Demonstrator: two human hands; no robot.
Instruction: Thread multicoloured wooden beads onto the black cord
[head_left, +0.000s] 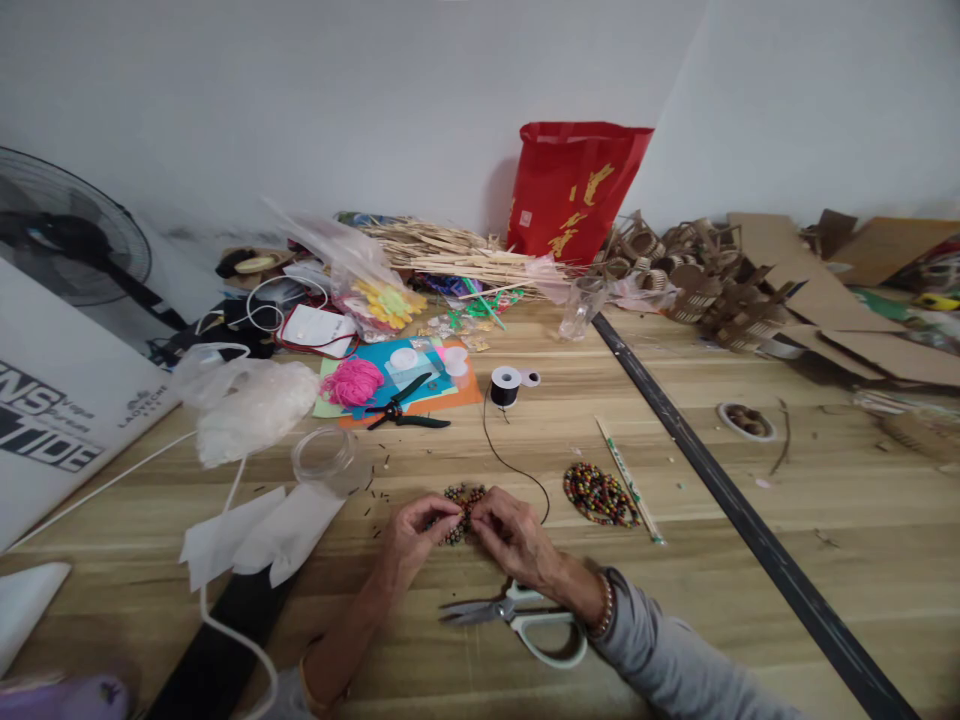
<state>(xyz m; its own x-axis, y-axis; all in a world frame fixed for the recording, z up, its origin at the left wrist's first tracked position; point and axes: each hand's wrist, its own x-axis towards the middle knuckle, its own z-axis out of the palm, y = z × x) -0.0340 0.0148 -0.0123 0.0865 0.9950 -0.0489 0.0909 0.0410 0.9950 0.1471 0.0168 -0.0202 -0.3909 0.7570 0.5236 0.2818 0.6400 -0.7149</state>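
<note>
Both hands meet above a small heap of multicoloured beads (463,493) on the wooden table. My left hand (418,530) is closed in a pinch at the left side of the beads. Opposite it, my right hand (517,535) pinches too, its fingertips close to the left ones. Whatever the fingertips hold is too small to make out. A black cord (517,468) runs from a spool (505,386) down toward my right hand. Scissors with pale handles (551,640) lie below my right wrist. To the right rests a larger coil of beads (600,494).
Green-handled pliers (409,408) lie on coloured paper beside pink yarn (352,382). A clear tape roll (324,455) and white paper pieces (262,530) are at left. A thin stick (628,480) lies by the beads. A red bag (577,190) stands at the back.
</note>
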